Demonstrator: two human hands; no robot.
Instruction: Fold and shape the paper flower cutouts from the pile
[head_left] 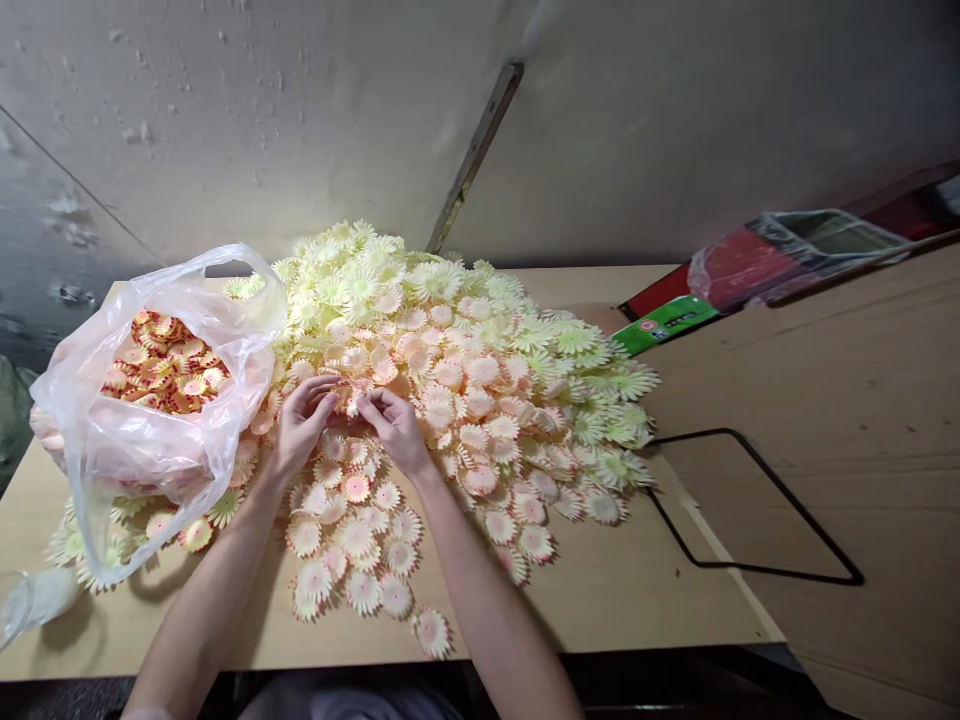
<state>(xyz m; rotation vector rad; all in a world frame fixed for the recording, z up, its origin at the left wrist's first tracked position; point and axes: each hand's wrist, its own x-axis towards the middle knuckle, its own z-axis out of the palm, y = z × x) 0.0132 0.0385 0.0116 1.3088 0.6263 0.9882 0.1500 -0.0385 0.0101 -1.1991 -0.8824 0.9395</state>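
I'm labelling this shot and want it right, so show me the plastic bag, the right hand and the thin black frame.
Plastic bag (154, 445): head view, on its front side below the opening.
Right hand (399, 430): head view, on the back of the hand.
Black frame (780, 572): head view, on its lower bar.

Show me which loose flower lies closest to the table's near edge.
The pink-tipped flower at the very bottom of the spread, beside the right forearm; every other flower lies farther back from that edge.

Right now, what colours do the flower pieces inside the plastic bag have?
The flower pieces look yellow-orange with dark red edges, shown in the head view.
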